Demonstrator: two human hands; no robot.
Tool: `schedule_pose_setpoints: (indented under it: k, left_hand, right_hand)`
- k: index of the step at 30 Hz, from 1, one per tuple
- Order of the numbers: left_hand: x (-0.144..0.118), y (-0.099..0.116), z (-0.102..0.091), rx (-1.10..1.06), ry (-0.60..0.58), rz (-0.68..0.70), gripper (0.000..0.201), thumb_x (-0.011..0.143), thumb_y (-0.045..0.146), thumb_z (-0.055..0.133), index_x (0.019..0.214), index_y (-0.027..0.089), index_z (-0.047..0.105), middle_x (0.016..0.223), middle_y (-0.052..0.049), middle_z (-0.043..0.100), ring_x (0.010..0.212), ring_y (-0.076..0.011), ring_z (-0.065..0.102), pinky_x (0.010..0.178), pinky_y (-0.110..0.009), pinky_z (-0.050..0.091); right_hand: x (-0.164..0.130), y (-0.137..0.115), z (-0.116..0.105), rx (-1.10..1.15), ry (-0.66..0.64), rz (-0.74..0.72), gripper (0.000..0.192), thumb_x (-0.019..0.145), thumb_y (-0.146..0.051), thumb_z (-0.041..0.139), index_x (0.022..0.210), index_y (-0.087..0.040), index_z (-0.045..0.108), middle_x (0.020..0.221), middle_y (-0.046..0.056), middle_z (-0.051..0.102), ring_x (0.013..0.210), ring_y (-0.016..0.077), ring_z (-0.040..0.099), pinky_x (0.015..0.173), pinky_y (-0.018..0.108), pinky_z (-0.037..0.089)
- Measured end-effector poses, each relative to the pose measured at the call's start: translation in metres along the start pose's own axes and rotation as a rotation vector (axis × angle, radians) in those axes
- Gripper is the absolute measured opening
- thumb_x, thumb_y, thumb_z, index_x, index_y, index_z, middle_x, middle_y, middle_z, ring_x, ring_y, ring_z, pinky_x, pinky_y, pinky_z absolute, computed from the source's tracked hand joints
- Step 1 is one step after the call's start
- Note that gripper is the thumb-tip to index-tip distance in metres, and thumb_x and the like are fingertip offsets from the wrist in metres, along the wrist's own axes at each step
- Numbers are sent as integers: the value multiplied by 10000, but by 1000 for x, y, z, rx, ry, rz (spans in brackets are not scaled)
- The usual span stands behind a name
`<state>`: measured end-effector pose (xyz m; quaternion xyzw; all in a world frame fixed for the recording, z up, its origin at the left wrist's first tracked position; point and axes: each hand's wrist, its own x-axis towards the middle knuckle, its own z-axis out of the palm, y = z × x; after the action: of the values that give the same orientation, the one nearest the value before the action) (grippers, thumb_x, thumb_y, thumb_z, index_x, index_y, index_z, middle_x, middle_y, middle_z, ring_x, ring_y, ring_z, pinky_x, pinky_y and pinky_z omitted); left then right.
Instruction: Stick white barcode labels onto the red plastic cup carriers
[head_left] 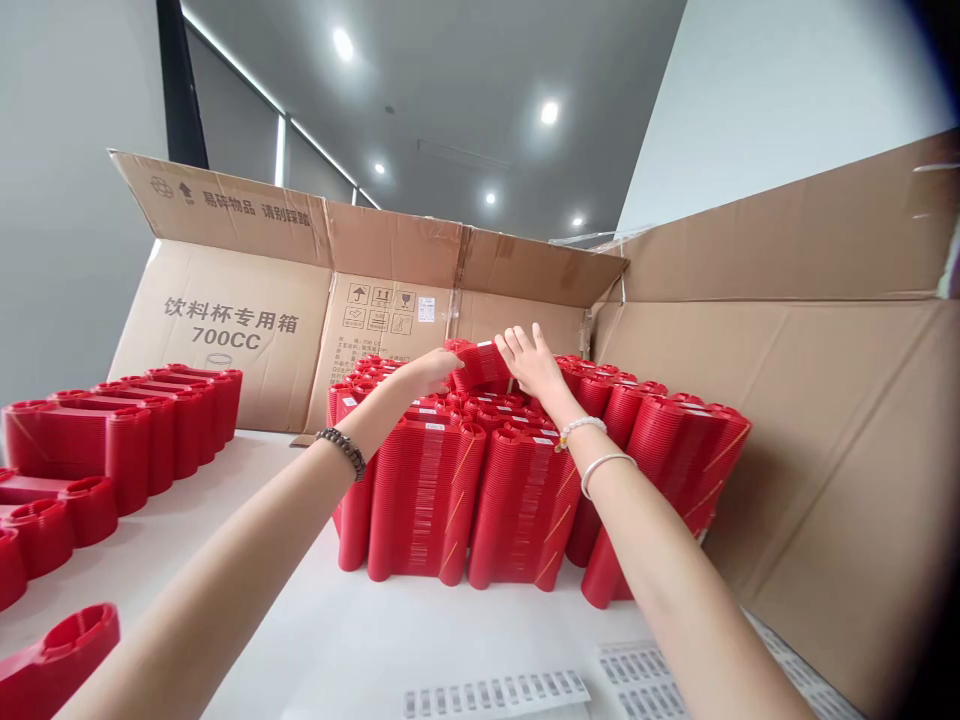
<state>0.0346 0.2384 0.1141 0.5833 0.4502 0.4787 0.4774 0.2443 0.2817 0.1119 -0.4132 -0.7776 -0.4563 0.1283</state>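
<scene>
Both arms are stretched forward over the white table (pixel 390 620). The left hand (pixel 433 370) and the right hand (pixel 531 362) are closed from either side on one small bundle of red plastic holders (pixel 480 364), the left fingers curled on its near-left edge, the right fingers spread along its right end. The bundle is held just above the back rows of the upright red stacks (pixel 480 490), near the printed cardboard box (pixel 300 320).

The step in hand is judged to be the handling of a single bundle at the top of the pile; whether it is being lifted off or set down cannot be told. The next move is judged to call for a level, two-handed carry, so that the nested pieces are not fanned apart and the neighbouring stacks are not knocked.

The bundle is seen as thin, glossy red pieces nested tightly, with rounded cup-like ends and a pale label on its upper face. Similar stacks are laid on their sides at the far left (pixel 120 440). White slotted strips (pixel 495 692) lie at the near edge. A tall cardboard wall (pixel 825 420) closes the right side.
</scene>
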Motion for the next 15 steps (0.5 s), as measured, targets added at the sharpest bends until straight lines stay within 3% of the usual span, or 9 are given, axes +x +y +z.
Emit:
schedule_pose_setpoints:
  k: [7,12,15]
  left_hand:
    - [8,-11,8,-94,-14,-16,306,939,304,602,1206,156,594,1210,-93,625,1037,-225,631,888,-440,538]
    - [14,-13,9,-131,13,-57,351,935,307,608,1253,164,570,1262,-103,598,1070,-241,620,894,-453,540]
    - [20,-12,11,-147,34,-86,369,935,320,606,1269,169,561,1288,-109,580,1087,-249,611,897,-461,539]
  right_hand:
    - [-3,0,11,12,-14,-14,579,886,-16,303,1459,-72,362,1461,201,454,1410,289,349,1189,626,183]
    - [-4,-3,14,-17,-36,12,595,884,-9,266,1473,-73,323,1478,236,431,1401,331,348,1124,717,207]
    - [-6,-4,13,-56,-50,26,596,867,-2,293,1461,-34,323,1473,271,422,1380,352,366,1085,702,292]
